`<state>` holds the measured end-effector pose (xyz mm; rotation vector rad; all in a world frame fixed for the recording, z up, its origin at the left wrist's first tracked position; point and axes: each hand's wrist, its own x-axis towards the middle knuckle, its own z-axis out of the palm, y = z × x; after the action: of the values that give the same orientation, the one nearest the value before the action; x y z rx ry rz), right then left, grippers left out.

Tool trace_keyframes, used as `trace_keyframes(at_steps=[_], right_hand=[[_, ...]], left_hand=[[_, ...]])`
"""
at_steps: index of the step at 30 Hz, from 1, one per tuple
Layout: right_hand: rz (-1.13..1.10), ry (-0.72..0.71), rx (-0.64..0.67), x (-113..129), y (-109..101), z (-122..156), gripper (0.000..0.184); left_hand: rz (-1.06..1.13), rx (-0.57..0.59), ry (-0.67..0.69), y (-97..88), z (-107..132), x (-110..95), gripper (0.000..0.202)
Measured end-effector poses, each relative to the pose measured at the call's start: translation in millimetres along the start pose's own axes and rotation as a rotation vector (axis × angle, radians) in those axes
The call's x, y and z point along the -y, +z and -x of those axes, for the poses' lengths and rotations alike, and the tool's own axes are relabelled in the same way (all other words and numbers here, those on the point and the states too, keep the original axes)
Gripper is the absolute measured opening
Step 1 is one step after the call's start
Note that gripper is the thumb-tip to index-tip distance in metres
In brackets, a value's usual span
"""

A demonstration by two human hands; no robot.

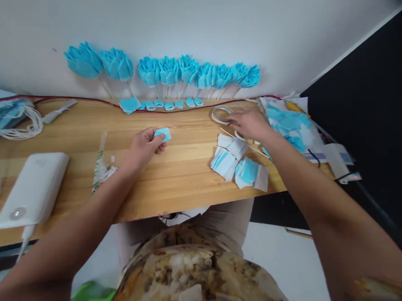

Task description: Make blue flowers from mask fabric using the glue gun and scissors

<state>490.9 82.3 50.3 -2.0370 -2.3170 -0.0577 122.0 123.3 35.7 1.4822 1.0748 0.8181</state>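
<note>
- While the left hand [145, 145] pinches the small blue piece [163, 134] between thumb and fingers, over the middle of the counter [185, 179], I note the right hand [250, 123] at the white ring [220, 115]; whether its fingers grip, I cannot tell.
- I judge a light pinch best: the piece looks soft, likely to crease.
- I'd keep the right fingers off the thin stick [225, 132] and loose scraps [224, 163] nearby.

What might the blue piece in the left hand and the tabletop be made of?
Blue piece in the left hand: perhaps paper or thin fabric, as it looks matte, without shine.
Tabletop: wood or wood-look laminate, smooth with slight sheen, showing streaky grain.
</note>
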Motion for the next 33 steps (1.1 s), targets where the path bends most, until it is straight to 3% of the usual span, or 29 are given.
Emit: trace_keyframes(at_steps=[4, 8, 11, 16, 21, 24, 29, 33], right_hand=[[-0.124, 0.041, -0.048, 2, 7, -5, 0.009], [-0.173, 0.142, -0.149, 5, 0, -8, 0.014], [-0.338, 0.216, -0.227, 13, -12, -12, 0.018], [-0.698, 0.047, -0.155, 48, -27, -20, 0.02], [-0.879, -0.123, -0.085, 84, -25, -22, 0.025], [-0.899, -0.172, -0.05, 93, -21, -19, 0.029], [-0.912, -0.194, -0.058, 96, -7, -20, 0.032], [-0.924, -0.062, -0.213, 102, 8, -30, 0.039]], left_hand=[[0.032, 0.004, 0.027, -0.9, -6, 10, 0.016], [0.048, -0.003, 0.024, 1.0, -7, 12, 0.014], [0.051, -0.005, -0.015, 3.0, -7, 9, 0.015], [0.113, 0.017, -0.128, 0.6, -13, -9, 0.019], [0.196, -0.088, 0.065, 6.2, -16, -37, 0.008], [0.212, -0.04, 0.111, 21.9, -17, -42, 0.008], [0.278, 0.128, 0.041, 40.9, -24, -35, 0.014], [0.306, 0.071, 0.002, 28.1, -37, -42, 0.019]])
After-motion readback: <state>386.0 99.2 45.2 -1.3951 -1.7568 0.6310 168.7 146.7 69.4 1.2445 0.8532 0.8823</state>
